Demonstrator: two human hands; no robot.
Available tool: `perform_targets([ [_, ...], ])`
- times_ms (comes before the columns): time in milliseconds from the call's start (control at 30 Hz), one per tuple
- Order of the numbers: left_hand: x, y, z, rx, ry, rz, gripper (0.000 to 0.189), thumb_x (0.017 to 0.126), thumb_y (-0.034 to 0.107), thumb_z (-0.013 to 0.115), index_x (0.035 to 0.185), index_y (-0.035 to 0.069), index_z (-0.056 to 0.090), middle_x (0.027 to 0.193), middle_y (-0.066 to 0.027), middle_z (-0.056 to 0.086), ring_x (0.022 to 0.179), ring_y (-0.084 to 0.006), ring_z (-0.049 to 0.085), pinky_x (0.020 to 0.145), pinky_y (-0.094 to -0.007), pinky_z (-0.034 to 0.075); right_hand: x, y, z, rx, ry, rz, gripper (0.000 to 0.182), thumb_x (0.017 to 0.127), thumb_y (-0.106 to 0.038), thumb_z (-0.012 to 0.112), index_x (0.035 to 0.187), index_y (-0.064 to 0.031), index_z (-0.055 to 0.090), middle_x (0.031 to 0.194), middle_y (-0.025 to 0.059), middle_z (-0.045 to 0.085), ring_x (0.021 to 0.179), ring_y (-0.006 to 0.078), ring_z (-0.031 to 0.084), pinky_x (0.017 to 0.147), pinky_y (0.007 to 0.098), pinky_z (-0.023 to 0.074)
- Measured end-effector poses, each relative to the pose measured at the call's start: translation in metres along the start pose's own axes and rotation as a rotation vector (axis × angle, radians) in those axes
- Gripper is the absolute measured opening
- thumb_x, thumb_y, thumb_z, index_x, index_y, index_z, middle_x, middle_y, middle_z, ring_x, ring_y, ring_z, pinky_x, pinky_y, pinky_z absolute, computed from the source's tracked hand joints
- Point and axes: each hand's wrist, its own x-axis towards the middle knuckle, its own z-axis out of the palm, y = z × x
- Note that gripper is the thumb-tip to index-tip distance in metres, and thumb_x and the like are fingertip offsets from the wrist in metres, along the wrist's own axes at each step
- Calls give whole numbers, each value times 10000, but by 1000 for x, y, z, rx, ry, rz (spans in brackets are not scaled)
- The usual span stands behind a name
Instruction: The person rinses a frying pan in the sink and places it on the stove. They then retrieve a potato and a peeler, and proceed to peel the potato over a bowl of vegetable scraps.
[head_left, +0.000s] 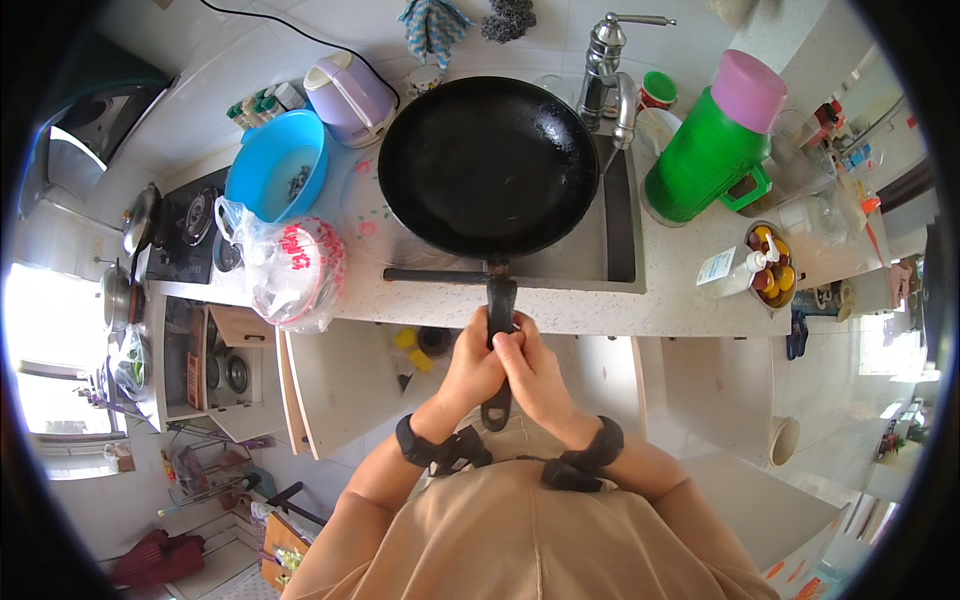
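A black frying pan (487, 169) is held level over the sink (626, 225), its dark inner surface facing up. Both hands clasp its black handle (498, 300) near my body. My left hand (474, 364) grips the handle from the left, and my right hand (534, 367) closes on it from the right, with the thumb across it. The handle's looped end sticks out below the hands. Much of the sink basin is hidden under the pan. Behind the pan's right rim stands a chrome faucet (602, 71).
To the left are a blue basin (281, 169), a knotted plastic bag (289, 270), a purple electric kettle (349, 97) and a gas hob (187, 225). At right stand a green thermos (709, 150), a pump bottle (731, 274) and a fruit bowl (772, 296). An open cabinet door (345, 382) juts out below the counter.
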Motion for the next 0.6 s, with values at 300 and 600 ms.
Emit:
perform_targets([
  [300, -3, -9, 6, 101, 72, 43, 215, 847, 94, 605, 1009, -22, 523, 816, -30, 591, 738, -98, 539, 643, -250, 464, 1, 12, 2, 90, -3, 24, 525, 924, -360, 495, 1245, 50, 427, 851, 251, 642, 845, 404, 647, 726, 410, 503],
  [600, -6, -20, -4, 163, 111, 34, 241, 850, 130, 623, 984, -37, 511, 785, -89, 618, 711, -130, 584, 615, -273, 482, 0, 15, 11, 80, -52, 20, 491, 922, -346, 491, 1230, 33, 437, 860, 265, 639, 850, 427, 634, 733, 434, 496],
])
